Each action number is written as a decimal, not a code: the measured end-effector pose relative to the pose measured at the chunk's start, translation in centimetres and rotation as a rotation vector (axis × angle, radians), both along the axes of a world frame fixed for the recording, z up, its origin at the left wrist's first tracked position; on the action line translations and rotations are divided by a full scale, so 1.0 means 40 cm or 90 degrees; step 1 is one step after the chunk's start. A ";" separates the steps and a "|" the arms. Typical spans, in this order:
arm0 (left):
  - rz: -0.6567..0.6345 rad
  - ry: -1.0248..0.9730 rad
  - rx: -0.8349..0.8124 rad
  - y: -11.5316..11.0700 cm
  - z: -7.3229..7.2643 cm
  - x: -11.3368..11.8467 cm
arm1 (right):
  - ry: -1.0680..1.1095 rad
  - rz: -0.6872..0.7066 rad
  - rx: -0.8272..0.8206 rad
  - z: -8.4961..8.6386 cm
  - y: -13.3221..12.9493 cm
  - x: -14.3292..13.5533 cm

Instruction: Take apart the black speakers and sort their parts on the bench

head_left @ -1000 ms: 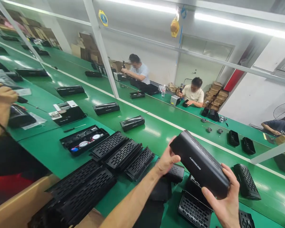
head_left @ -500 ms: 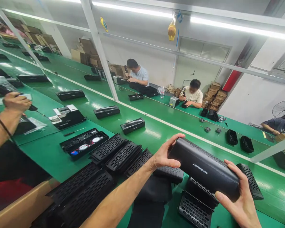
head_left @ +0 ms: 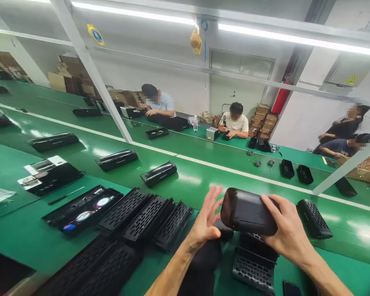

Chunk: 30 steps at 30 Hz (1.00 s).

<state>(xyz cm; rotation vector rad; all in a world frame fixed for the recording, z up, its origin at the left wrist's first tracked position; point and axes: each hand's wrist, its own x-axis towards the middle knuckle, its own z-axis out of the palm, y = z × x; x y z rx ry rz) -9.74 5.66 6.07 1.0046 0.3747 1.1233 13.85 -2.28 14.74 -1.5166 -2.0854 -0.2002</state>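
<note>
One green bench (head_left: 222,176) spans the view, and four people (head_left: 162,105) are on its far side, two of them at the far right. Four closed cases (head_left: 158,173) form a line on the near half, leftward, one cut off by the left edge, each with its long axis rising toward the right; a fifth, the grille-faced case (head_left: 314,218) at right, slopes the other way. One tray (head_left: 89,195) of similar length lies face up at left, long axis also rising rightward. At least six grilles (head_left: 146,218) lie nearby: three side by side, two at lower left, one below the held case (head_left: 249,207). That single case is up in the air between the hands, glossy end pointing left toward the left hand; its long axis seems to run crosswise, foreshortened, with the right end covered. Two hollow shells (head_left: 305,174) sit across the bench. One right hand (head_left: 285,222) wraps the case's right end, fingers over the top, thumb underneath. One left hand (head_left: 208,222) has its fingers spread beside the left end; whether it touches, I cannot tell. Two white discs (head_left: 104,201) sit in the tray, and one screwdriver (head_left: 58,200) lies behind it.
</note>
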 end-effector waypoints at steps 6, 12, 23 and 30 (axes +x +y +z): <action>0.052 0.111 0.046 -0.011 0.035 -0.005 | -0.015 0.032 -0.072 0.012 -0.009 0.041; 0.092 0.097 0.083 -0.014 0.040 -0.034 | 0.456 -0.001 -0.242 -0.066 -0.046 0.093; 0.123 0.166 0.085 -0.016 0.016 -0.023 | 0.601 -0.048 -0.201 -0.117 -0.069 0.049; 0.002 0.211 0.016 -0.021 -0.021 -0.039 | 0.587 -0.079 -0.195 -0.148 -0.072 0.076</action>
